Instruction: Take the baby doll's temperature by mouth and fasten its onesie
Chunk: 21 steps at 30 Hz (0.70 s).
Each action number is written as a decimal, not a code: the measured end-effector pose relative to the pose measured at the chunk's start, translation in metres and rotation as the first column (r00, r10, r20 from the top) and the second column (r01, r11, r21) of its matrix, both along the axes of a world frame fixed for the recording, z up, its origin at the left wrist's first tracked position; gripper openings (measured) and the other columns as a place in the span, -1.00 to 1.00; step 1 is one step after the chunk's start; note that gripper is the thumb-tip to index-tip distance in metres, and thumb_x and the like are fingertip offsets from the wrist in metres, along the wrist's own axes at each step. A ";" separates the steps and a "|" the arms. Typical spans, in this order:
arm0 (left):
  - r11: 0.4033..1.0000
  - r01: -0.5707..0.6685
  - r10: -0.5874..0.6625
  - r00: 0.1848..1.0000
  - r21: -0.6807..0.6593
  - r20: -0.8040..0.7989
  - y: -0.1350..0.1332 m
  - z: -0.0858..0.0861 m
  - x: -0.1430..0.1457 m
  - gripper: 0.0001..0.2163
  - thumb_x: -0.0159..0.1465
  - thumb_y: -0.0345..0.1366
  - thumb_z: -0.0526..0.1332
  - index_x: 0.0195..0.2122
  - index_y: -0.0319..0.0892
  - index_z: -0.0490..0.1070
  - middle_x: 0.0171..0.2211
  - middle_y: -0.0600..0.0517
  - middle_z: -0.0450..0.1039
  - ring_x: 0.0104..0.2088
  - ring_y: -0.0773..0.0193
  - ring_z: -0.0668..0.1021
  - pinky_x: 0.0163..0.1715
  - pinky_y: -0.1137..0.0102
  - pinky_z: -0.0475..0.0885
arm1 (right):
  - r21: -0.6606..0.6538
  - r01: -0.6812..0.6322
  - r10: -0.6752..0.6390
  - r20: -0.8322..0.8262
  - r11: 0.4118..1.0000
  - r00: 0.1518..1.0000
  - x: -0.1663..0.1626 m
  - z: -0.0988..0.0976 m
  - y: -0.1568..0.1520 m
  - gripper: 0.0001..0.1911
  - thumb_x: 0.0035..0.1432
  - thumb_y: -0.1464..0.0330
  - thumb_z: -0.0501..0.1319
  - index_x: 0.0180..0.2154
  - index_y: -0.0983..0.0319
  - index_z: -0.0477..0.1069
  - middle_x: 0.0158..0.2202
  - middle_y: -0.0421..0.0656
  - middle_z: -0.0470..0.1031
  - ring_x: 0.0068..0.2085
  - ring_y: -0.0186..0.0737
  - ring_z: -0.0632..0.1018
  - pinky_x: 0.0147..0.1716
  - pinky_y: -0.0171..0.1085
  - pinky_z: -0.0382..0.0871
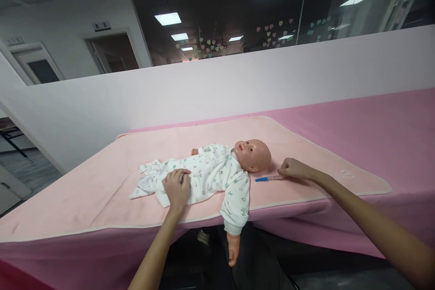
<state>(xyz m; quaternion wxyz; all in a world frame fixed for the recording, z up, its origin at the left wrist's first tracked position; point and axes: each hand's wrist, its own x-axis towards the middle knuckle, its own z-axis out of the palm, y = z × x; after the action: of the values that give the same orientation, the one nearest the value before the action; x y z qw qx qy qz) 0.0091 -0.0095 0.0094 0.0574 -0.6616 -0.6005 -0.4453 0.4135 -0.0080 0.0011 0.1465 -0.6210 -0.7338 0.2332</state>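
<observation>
A baby doll (217, 172) in a white patterned sleepsuit lies on its back on a light pink blanket (102, 190), head to the right. One doll arm hangs over the table's front edge. My left hand (176, 188) rests on the doll's belly, fingers curled on the cloth. My right hand (294, 168) is beside the doll's head, fingers pinched on the end of a thin thermometer with a blue tip (268, 178) that lies on the blanket.
The blanket covers a long table with a darker pink cover (374, 122). Behind it runs a white partition wall (238, 81) with dark glass above. A doorway stands at the back left.
</observation>
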 end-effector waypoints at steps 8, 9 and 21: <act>1.000 -0.004 0.004 1.000 0.006 -0.007 0.002 0.000 -0.001 -0.80 0.15 -0.36 0.01 -0.43 -0.07 0.43 -0.32 0.09 0.49 -0.19 0.19 0.41 -0.10 0.24 0.11 | 0.069 0.101 -0.119 0.351 0.992 0.929 -0.007 -0.001 0.006 -0.79 -0.14 0.32 0.06 -0.68 0.27 0.30 -0.66 -0.16 0.29 -0.61 -0.34 0.26 -0.58 -0.33 -0.05; 1.000 -0.003 0.003 1.000 0.006 -0.008 0.002 0.000 -0.001 -0.80 0.15 -0.36 0.01 -0.43 -0.07 0.43 -0.32 0.09 0.48 -0.19 0.19 0.41 -0.10 0.25 0.11 | 0.100 0.117 -0.147 0.400 0.988 0.905 -0.009 -0.002 0.007 -0.76 -0.11 0.30 0.05 -0.63 0.29 0.37 -0.59 -0.09 0.38 -0.56 -0.28 0.34 -0.56 -0.32 -0.01; 0.999 -0.023 0.026 0.989 -0.025 0.143 0.005 0.008 -0.002 -0.80 0.13 -0.35 0.01 -0.42 -0.07 0.43 -0.34 0.08 0.49 -0.22 0.18 0.44 -0.08 0.21 0.15 | 0.566 0.475 -0.441 -0.207 0.674 0.873 -0.051 0.011 -0.027 -0.50 0.12 0.18 -0.08 -0.79 0.21 0.12 -0.74 -0.26 -0.03 -0.64 -0.39 0.15 -0.56 -0.35 -0.06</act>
<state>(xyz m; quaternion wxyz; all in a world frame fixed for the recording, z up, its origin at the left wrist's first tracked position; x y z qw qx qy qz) 0.0073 -0.0047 0.0169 0.0117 -0.6211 -0.6163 -0.4840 0.3621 -0.0348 0.0118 0.4084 -0.6991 -0.5857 -0.0392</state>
